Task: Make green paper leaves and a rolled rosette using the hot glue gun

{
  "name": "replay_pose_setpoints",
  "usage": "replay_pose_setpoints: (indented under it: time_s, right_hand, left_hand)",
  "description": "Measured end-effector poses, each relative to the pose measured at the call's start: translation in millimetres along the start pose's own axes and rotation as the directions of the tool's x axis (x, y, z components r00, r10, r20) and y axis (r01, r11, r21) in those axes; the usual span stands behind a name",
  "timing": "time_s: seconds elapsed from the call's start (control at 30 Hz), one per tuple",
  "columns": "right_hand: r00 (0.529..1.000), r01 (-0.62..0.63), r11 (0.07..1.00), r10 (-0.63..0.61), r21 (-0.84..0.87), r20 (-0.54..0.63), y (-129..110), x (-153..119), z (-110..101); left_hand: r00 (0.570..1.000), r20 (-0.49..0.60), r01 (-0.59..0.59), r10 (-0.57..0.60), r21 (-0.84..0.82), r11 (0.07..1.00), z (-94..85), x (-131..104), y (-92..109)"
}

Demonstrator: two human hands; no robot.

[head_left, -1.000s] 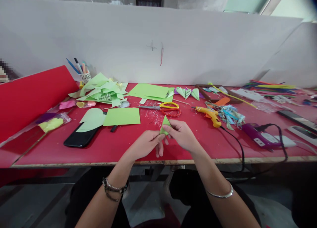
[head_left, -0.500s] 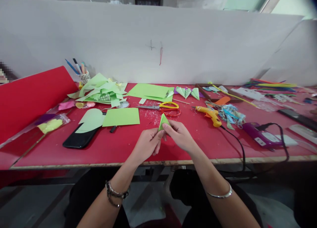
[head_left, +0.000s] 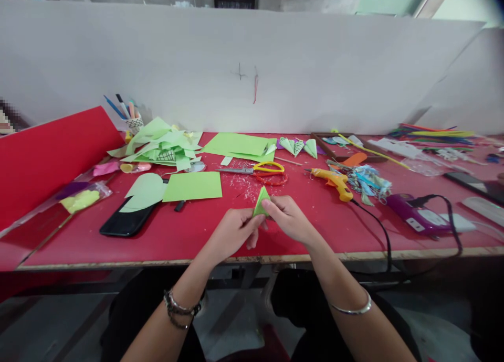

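A small folded green paper triangle [head_left: 261, 200] points upward between my two hands, above the red table [head_left: 220, 231]. My left hand [head_left: 236, 228] pinches its lower left part. My right hand [head_left: 289, 217] grips its right side, with the thumb lying on the paper. Scissors with yellow handles [head_left: 268, 168] lie just beyond my hands. A green paper rectangle [head_left: 192, 186] is flat on the table to the left. Farther back are larger green sheets [head_left: 236, 145] and several folded green cones [head_left: 298, 147].
A black phone [head_left: 128, 220] lies at the left, partly under pale green cut paper. Green scraps [head_left: 161, 144] are heaped behind it. To the right are a yellow glue gun [head_left: 333, 182] with a black cable and a purple power strip [head_left: 417, 215]. A white partition [head_left: 177, 63] stands behind.
Both hands and the folded paper have shifted slightly down and to the right. The paper is still held between them.
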State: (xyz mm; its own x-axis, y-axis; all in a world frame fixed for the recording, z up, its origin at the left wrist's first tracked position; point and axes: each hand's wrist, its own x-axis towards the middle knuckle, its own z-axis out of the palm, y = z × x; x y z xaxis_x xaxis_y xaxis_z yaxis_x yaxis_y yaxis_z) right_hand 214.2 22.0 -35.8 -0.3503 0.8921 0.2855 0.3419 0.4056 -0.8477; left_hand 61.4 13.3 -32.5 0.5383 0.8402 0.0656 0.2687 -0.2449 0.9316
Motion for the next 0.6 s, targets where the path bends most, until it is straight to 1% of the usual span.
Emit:
replay_pose_setpoints:
  time_s: [0.1, 0.23, 0.3, 0.47, 0.53, 0.6]
  right_hand:
    - [0.998, -0.003, 0.998, 0.006, -0.059, 0.054, -1.3, -1.1, -6.2]
    - [0.991, 0.042, 0.997, -0.034, -0.065, 0.126, -5.7, -2.2, -12.9]
    - [0.99, 0.049, 0.997, -0.041, -0.062, 0.135, -7.3, -2.6, -14.1]
    - [0.989, 0.073, 0.996, -0.065, -0.057, 0.136, -8.8, -3.0, -13.2]
    - [0.989, 0.073, 0.997, -0.068, -0.036, 0.128, -8.0, -2.9, -12.7]
    - [0.993, 0.057, 0.998, -0.055, -0.017, 0.108, -6.2, -2.4, -12.0]
  left_hand:
    - [0.999, 0.053, -0.004, 0.004, 0.0, 1.0, -0.2, 0.1, -0.1]
    - [0.998, 0.065, -0.01, 0.016, -0.092, 0.996, -4.4, -0.3, -1.1]
    - [0.997, 0.07, -0.013, 0.021, -0.115, 0.993, -7.4, -0.9, -1.5]
    - [0.995, 0.095, -0.008, 0.018, -0.104, 0.995, -10.9, -1.8, -2.4]
    - [0.997, 0.08, 0.006, 0.002, -0.105, 0.994, -9.9, -1.1, -3.0]
    - [1.0, 0.024, 0.012, -0.009, -0.116, 0.993, -8.0, 0.0, -3.8]
